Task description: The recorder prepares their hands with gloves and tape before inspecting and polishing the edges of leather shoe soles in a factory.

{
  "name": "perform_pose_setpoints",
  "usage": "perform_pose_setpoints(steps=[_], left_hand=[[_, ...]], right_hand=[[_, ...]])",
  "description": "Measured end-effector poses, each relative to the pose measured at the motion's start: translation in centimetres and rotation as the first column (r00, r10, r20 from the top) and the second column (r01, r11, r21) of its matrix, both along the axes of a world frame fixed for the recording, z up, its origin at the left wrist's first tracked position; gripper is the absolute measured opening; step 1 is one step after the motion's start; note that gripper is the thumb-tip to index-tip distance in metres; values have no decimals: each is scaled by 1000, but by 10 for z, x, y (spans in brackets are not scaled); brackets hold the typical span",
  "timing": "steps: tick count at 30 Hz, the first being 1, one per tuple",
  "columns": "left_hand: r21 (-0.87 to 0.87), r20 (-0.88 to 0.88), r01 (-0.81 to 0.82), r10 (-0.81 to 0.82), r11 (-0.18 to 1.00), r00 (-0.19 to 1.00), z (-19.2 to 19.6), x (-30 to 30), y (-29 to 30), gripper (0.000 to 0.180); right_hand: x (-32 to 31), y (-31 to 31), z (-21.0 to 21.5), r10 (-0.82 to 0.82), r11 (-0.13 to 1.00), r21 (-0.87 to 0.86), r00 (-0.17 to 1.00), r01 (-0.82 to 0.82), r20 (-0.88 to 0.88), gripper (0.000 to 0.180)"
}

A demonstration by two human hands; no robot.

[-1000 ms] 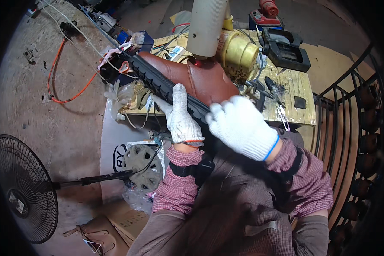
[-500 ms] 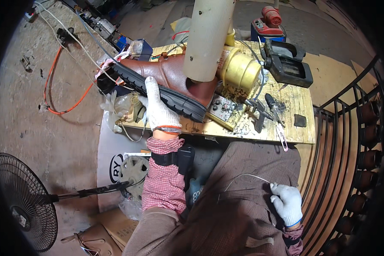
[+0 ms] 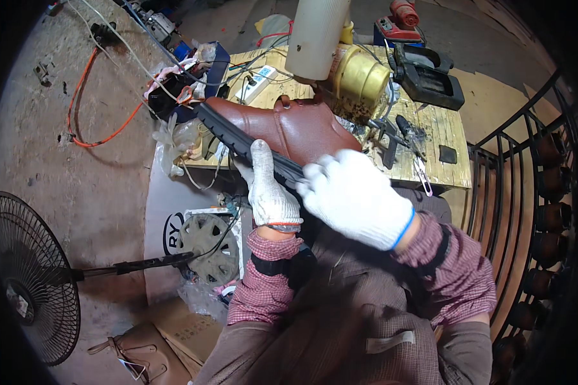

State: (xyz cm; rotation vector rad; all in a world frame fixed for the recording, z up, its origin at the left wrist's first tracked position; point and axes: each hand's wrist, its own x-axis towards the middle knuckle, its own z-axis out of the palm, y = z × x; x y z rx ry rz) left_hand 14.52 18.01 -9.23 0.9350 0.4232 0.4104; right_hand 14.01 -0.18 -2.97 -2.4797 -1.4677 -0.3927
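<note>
A brown leather boot (image 3: 289, 131) with a thick black treaded sole (image 3: 225, 131) is tilted on its side over the near edge of the workbench, its sole facing me. In a white knitted glove, my left hand (image 3: 270, 186) grips the sole near its middle, the thumb lying along the tread. My right hand (image 3: 356, 196), also gloved, is at the heel end of the sole with its fingers curled in. What those fingers hold, if anything, is hidden.
A pale tube (image 3: 318, 38) and a yellow cylindrical machine part (image 3: 363, 80) stand behind the boot. Tools (image 3: 398, 138) lie on the wooden workbench (image 3: 453, 173). A fan (image 3: 35, 276) stands at left; a black metal rack (image 3: 494, 192) with several boots stands at right.
The boot has come off the pale tube, toward me and slightly right, with my left hand on it. My right hand has risen from my lap, where it held a thin pale strand, to the heel.
</note>
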Motion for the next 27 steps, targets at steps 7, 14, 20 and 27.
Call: perform_pose_setpoints(steps=[7,14,20,27], left_hand=[[-95,15,-28,29,995,999,4,-16,19,82],[-575,266,718,-740,392,617,5,-76,-98,88],[150,113,966,-967,-211,-228,25,-76,-203,88],[128,76,947,-949,-295,-306,13,-93,-239,84]], right_hand=[[-94,-122,-29,-333,811,-578,741,-91,-583,28],[-152,-157,55,-380,812,297,840,503,-387,77],[-324,-166,182,-797,593,-33,581,804,-162,54],[-463,-129,252,-807,-551,269,-586,790,66,41]])
